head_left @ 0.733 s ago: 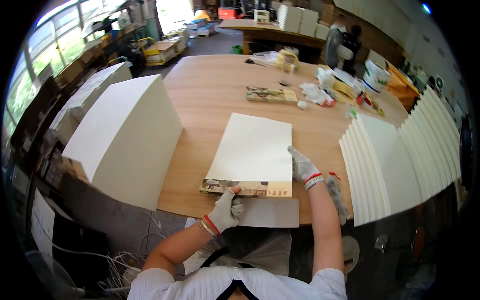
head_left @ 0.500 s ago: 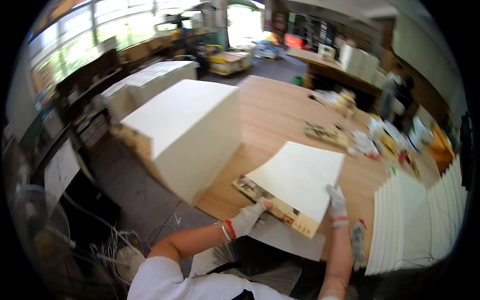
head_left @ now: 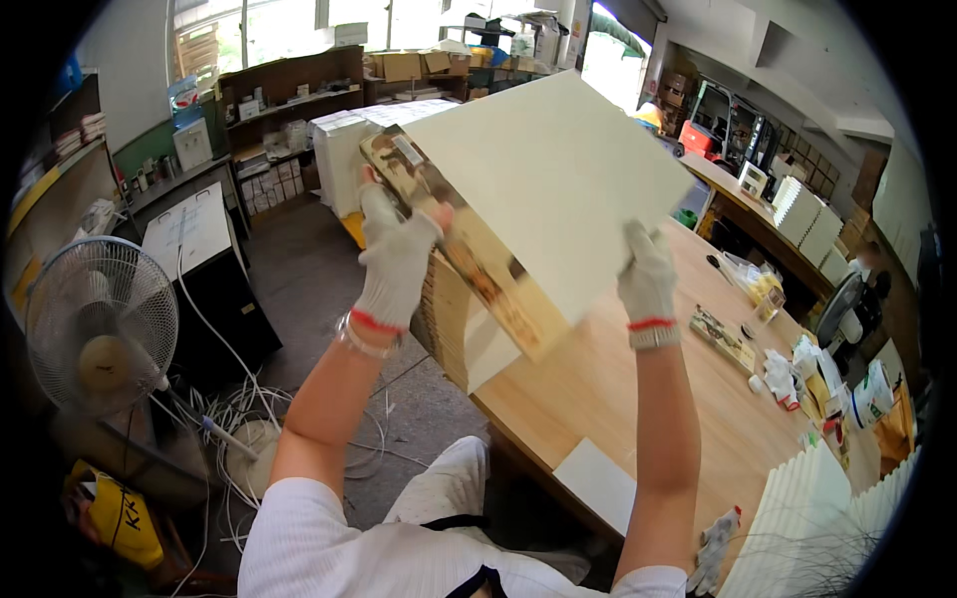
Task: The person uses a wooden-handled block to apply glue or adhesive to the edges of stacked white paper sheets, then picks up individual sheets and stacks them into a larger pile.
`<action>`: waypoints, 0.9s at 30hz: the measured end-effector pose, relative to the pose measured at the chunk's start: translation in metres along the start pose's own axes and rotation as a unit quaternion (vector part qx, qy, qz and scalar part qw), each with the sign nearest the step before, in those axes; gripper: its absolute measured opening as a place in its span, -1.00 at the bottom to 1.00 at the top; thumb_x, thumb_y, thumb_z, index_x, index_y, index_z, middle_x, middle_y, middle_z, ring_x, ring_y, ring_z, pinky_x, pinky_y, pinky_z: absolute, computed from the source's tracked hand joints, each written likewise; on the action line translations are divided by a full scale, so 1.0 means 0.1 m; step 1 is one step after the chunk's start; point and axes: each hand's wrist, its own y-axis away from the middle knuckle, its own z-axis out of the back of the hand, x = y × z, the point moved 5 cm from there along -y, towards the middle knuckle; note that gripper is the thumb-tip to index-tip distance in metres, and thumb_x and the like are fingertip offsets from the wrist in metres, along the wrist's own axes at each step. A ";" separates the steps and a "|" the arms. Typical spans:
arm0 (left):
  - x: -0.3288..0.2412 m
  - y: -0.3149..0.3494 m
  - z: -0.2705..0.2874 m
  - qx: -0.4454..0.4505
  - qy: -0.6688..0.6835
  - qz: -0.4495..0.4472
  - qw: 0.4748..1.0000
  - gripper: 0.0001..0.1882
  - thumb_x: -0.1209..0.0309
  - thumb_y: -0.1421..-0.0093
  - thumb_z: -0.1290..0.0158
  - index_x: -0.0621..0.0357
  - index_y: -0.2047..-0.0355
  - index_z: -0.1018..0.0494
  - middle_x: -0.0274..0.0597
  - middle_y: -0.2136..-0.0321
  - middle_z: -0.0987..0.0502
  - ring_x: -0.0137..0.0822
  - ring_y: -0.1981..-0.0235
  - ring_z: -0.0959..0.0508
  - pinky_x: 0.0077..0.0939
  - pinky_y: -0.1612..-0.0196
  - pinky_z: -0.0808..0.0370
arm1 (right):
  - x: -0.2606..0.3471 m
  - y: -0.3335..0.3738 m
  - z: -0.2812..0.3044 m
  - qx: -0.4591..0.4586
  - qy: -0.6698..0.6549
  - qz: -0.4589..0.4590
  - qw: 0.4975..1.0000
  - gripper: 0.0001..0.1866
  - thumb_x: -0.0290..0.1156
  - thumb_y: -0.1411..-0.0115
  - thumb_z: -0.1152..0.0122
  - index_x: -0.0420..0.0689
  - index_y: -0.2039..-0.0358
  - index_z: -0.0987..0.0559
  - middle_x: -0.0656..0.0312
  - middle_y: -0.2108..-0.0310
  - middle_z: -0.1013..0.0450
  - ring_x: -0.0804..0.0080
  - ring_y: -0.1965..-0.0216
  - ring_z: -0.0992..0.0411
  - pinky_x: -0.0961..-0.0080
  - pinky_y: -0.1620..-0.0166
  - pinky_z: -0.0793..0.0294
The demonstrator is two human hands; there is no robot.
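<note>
A large flat white panel point(head_left: 548, 189) with a picture-printed strip along one long edge is raised and tilted in front of me. My left hand point(head_left: 392, 244), in a pale fingertip-less glove, grips that printed edge. At the panel's opposite side, my gloved right hand point(head_left: 646, 269) is closed on the plain white edge. Behind and below the panel, layered edges of a tall stack point(head_left: 444, 319) show on the table's left side; the panel hides most of it.
A white sheet point(head_left: 596, 483) overhangs the wooden table's point(head_left: 688, 399) near edge, with a loose glove point(head_left: 714, 548) nearby. White ridged stacks point(head_left: 797, 518) stand lower right. Another printed piece point(head_left: 723, 339) and packaging lie farther back. A fan point(head_left: 100, 324) and tangled cables point(head_left: 254, 448) are left.
Both hands have lifted the panel up and to the left from low over the table's near edge, toward the stack. The view has also shifted left.
</note>
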 end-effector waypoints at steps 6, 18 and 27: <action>0.93 -0.58 0.43 -0.065 -0.194 0.018 0.979 -0.08 0.19 -0.09 0.06 0.47 -0.33 0.18 0.28 -0.34 0.10 0.02 -0.38 0.07 -0.42 -0.37 0.16 | -0.41 -0.38 -0.38 0.030 0.373 -0.135 0.917 -0.45 0.07 -0.16 -0.21 -0.26 0.29 -0.42 0.17 0.50 -0.47 0.44 0.61 -0.46 0.55 0.53 -0.44; 1.17 -0.69 0.46 -0.089 -0.040 0.061 0.993 -0.10 0.16 -0.22 -0.03 0.40 -0.35 0.18 0.12 -0.38 0.12 -0.19 -0.39 0.06 -0.49 -0.36 0.10 | -0.40 0.09 -0.13 0.008 0.194 -0.172 0.966 -0.49 0.04 -0.32 0.03 -0.19 0.03 -0.38 0.15 0.44 -0.44 0.49 0.65 -0.36 0.53 0.64 -0.38; -0.31 1.38 -1.33 0.325 -0.008 -0.434 0.840 -0.54 0.50 -0.17 0.00 0.23 -0.11 -0.28 0.15 -0.04 -0.40 0.05 -0.08 -0.43 -0.11 -0.10 -0.40 | 0.28 2.58 2.31 -0.180 0.268 -0.198 0.926 -0.53 -0.20 -0.32 0.02 -0.19 -0.15 -0.33 0.21 0.35 -0.45 0.55 0.55 -0.44 0.57 0.51 -0.52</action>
